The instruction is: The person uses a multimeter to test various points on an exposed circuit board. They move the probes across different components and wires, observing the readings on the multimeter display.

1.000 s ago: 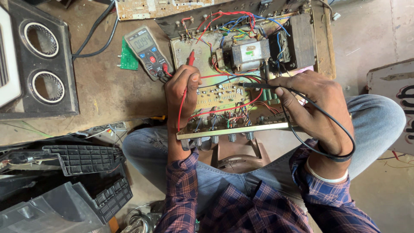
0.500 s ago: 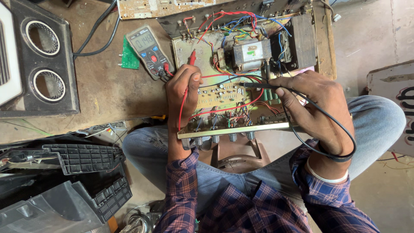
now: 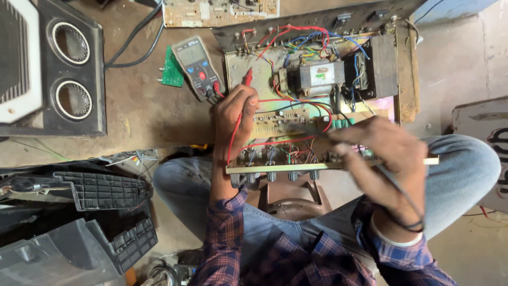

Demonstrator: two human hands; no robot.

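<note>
We see the left hand [image 3: 235,119] closed around a red probe [image 3: 246,77], its tip resting on the open amplifier chassis [image 3: 317,90] that lies on the surface [image 3: 137,106] at its edge, over the lap. The right hand [image 3: 386,159], blurred, grips a black probe [image 3: 312,130] over the circuit board [image 3: 286,124]. A multimeter [image 3: 197,66] lies just left of the chassis, a speaker box [image 3: 63,69] farther left.

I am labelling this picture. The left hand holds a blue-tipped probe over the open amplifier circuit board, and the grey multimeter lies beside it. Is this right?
Not quite: in the head view the left hand holds a red-tipped probe, not blue. The rest stands: open amplifier circuit board, grey multimeter beside it.
</note>
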